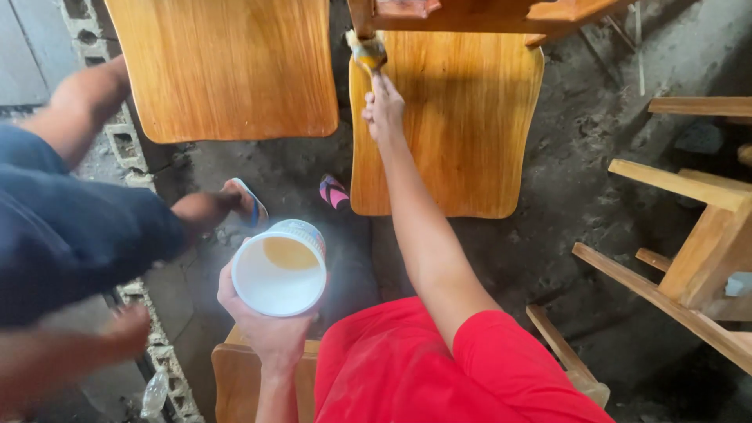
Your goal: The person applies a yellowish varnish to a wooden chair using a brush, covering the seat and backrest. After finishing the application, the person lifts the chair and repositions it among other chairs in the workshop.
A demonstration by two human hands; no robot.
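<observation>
Hands grip brush [368, 51], tub [280, 270], bristles half-hidden

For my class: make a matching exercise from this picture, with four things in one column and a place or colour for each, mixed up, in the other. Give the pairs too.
Things:
1. brush
2. white tub
3. pink sandal
4. concrete blocks

Places or colours:
a. on the floor by the lower left corner of a wooden seat board
b. held in the right hand, bristles at the wooden frame
c. along the left side, grey with holes
d. held in the left hand, amber liquid inside

Pairs: 1-b, 2-d, 3-a, 4-c
</observation>
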